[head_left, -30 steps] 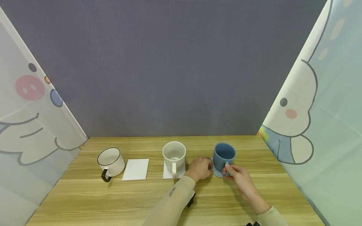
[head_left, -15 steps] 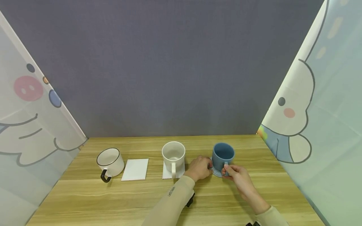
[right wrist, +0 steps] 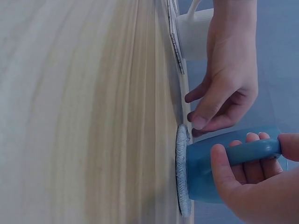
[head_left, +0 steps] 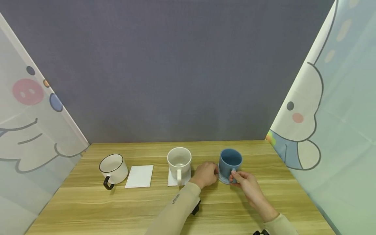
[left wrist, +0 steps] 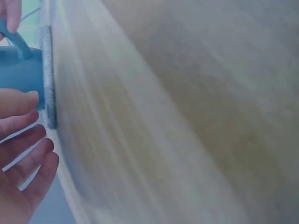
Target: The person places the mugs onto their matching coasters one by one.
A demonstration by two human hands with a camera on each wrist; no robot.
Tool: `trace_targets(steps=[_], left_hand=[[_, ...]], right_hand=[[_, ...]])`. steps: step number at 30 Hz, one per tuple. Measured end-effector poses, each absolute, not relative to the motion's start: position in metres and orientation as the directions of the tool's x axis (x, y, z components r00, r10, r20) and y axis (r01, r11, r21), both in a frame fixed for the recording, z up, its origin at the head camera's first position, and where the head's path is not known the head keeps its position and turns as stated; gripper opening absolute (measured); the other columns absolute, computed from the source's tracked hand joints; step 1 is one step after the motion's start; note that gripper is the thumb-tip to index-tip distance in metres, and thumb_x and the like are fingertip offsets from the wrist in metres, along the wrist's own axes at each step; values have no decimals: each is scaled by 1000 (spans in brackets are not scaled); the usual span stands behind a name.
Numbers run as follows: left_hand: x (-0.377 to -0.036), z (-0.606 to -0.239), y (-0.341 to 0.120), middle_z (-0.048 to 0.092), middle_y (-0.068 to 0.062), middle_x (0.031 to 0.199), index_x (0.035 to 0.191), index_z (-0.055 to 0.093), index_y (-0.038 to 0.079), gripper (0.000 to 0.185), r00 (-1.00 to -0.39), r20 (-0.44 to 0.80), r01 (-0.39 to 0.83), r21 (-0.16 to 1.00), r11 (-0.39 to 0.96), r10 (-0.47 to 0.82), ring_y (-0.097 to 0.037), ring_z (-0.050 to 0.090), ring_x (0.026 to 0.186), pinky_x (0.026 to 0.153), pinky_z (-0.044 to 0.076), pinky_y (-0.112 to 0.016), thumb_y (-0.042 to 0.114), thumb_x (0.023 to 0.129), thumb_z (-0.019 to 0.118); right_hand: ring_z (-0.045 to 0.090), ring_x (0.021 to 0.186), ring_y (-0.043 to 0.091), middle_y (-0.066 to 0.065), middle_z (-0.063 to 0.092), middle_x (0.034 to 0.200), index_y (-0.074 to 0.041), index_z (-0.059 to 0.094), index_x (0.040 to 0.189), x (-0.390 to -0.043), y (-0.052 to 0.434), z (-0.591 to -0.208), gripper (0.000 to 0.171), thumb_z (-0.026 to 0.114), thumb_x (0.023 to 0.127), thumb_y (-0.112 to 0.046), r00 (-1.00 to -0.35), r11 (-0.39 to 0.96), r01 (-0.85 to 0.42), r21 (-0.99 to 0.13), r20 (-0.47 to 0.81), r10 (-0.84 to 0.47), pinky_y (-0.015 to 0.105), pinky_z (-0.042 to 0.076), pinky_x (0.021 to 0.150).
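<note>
Cream mug (head_left: 179, 160) on white coaster (head_left: 172, 179) beside left hand (head_left: 205, 174).

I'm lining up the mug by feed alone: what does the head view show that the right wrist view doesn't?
Only the head view shows the black-handled mug, the bare white coaster and the whole table. Only the right wrist view shows side-on that the blue mug sits flat on the blue coaster. Both show the right hand gripping the handle, the left hand at the mug's side, and the white mug.
</note>
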State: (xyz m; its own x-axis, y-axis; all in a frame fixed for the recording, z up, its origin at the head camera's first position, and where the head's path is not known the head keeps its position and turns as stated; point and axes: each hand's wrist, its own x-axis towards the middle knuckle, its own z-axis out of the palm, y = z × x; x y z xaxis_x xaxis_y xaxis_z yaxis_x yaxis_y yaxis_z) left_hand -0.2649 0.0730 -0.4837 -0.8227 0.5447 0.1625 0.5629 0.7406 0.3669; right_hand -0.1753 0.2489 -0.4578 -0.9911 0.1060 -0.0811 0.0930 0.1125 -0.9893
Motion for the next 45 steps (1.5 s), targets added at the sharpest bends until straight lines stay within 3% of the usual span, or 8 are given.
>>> trace_targets(steps=[8,18,33,37,45], left_hand=[[-254,-468,73,54,8,73,74,61,18,17,-771,218,637,279,718,599,-7,49,63,54,41,-22,14,88,69],[-238,-443,68,47,7,68,73,54,18,23,-735,154,678,158,718,660,-8,44,61,51,37,-24,17,92,68],[-206,-413,46,50,10,75,84,61,22,16,-497,248,827,-155,541,831,-5,44,64,54,36,-19,28,98,65],[-196,-408,39,51,11,77,86,63,23,15,-449,275,830,-224,511,850,-4,47,67,58,42,-19,30,99,63],[-184,-404,18,53,12,78,82,62,24,15,-395,385,833,-233,502,834,-4,54,74,63,47,-21,29,95,68]], right_hand=[[64,98,26,15,63,99,10,66,99,-177,249,-458,32,56,106,-20,-988,117,107,-987,-92,126,37,58,88],[64,100,26,13,62,102,11,65,100,-175,250,-459,35,55,107,-21,-989,123,110,-986,-97,109,34,57,90],[64,104,31,16,63,103,11,64,97,-177,250,-459,39,55,107,-25,-990,138,109,-984,-95,106,36,57,92],[64,103,30,16,63,102,11,64,97,-177,249,-459,38,55,107,-24,-989,136,116,-984,-102,107,36,57,91],[65,100,25,15,63,103,11,65,99,-175,249,-457,36,54,107,-22,-989,130,116,-985,-102,109,36,57,90]])
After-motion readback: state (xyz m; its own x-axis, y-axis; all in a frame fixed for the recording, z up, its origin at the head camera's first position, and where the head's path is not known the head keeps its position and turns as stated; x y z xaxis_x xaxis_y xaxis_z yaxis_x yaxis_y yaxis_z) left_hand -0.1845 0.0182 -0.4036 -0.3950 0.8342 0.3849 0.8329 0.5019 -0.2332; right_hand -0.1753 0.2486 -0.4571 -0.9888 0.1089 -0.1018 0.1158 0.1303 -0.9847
